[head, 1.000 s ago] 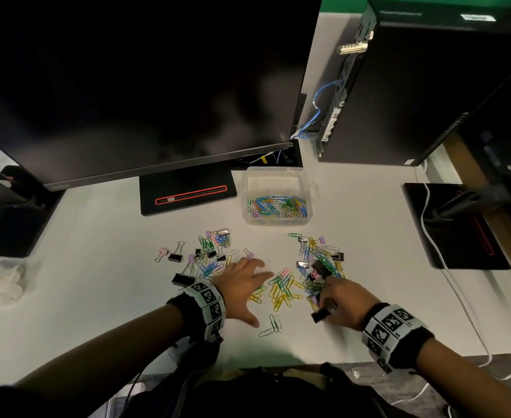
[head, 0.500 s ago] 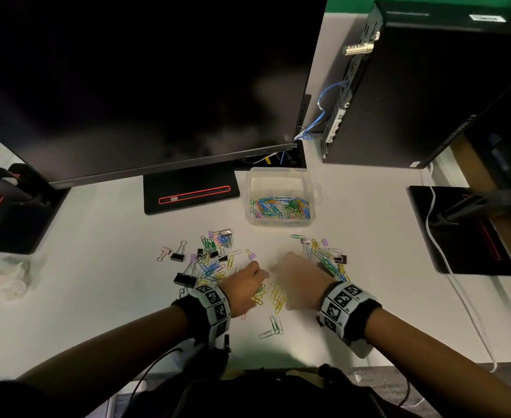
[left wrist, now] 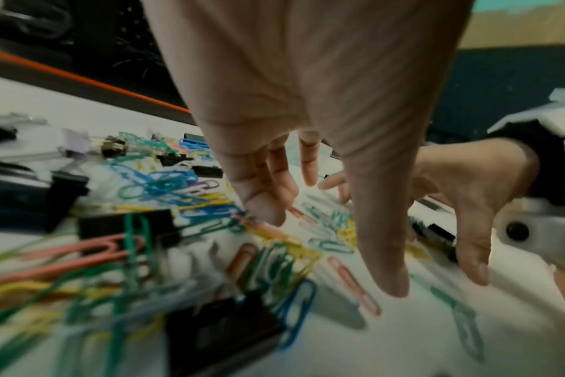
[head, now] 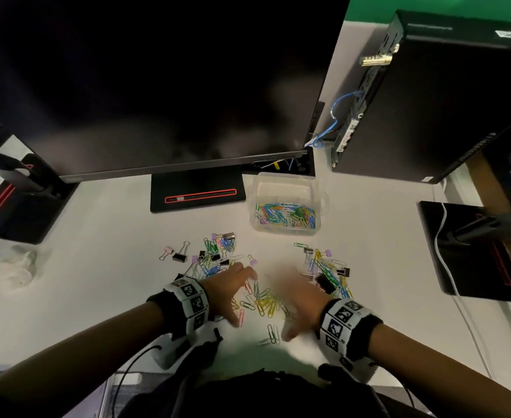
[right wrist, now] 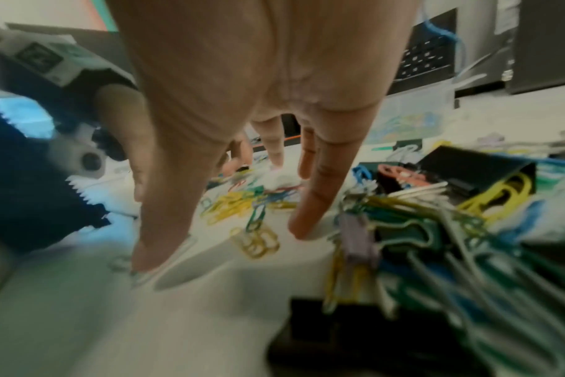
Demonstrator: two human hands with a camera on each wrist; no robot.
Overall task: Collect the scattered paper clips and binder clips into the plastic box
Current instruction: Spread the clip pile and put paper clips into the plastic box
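Coloured paper clips (head: pixel 263 300) lie heaped on the white desk between my two hands. My left hand (head: pixel 233 289) is spread over the left side of the heap, its fingers (left wrist: pixel 265 204) pointing down at the clips and holding nothing. My right hand (head: pixel 296 300) is blurred and spread on the right side; its fingers (right wrist: pixel 313 199) touch the desk among the clips. Black binder clips (head: pixel 326 282) sit in the right cluster, others (head: pixel 179 257) in the left cluster. The clear plastic box (head: pixel 287 179) stands behind, with paper clips inside.
A large monitor (head: pixel 157 86) on a black base (head: pixel 196 191) stands behind the clips. A black computer case (head: pixel 444 101) is at the back right, another black stand (head: pixel 474 251) with a white cable at the right. Crumpled white tissue (head: pixel 15 267) lies far left.
My right hand has let go of the black binder clip and moved left to the middle heap. Both hands now spread around the loose paper clips from either side.
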